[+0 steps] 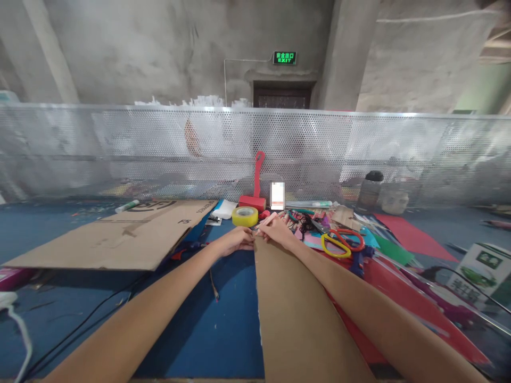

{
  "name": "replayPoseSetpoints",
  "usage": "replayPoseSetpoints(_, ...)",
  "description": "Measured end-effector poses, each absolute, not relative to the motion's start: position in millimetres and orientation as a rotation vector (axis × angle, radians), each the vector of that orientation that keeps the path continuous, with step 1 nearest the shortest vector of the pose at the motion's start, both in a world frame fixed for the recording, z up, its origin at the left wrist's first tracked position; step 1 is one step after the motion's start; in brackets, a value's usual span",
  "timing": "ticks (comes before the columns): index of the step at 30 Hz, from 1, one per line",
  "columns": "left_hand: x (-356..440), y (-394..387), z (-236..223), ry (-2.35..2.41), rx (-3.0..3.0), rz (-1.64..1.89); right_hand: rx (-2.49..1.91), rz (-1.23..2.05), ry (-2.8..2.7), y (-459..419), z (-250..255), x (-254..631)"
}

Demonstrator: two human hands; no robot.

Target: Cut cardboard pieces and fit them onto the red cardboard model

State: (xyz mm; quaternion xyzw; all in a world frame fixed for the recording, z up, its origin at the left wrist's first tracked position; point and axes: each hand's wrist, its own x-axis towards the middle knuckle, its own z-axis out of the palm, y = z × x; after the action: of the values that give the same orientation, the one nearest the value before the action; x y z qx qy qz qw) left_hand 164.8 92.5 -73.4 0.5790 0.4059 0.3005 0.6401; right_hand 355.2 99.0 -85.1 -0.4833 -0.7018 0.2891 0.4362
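Note:
A long brown cardboard piece (303,308) runs from the near edge of the table up to both hands. My left hand (238,240) is at its far left corner, fingers curled in and closed against the edge. My right hand (277,232) rests over the far end of the cardboard. It grips a slim pale pink pen-like tool (268,219), whose exact kind I cannot make out; its tip is hidden among the fingers. Just beyond my left hand lies a yellow tape roll (245,213). Scissors with red and yellow handles (336,246) lie right of my right hand.
At left is a larger cardboard sheet (120,234). A red lint roller (257,181) leans near the perforated metal screen (159,154), beside a bright phone-like screen (277,196). Red sheets (399,287), a white-green box (477,274) and a dark-lidded jar (371,189) occupy the right.

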Motion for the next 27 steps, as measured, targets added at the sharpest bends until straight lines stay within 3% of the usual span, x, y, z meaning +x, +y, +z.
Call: replayPoseSetpoints(27, 165.0, 90.3, -72.3, 0.92, 1.328, 0.7, -1.194, 0.793, -1.742, 94.3, -81.8, 353.5)
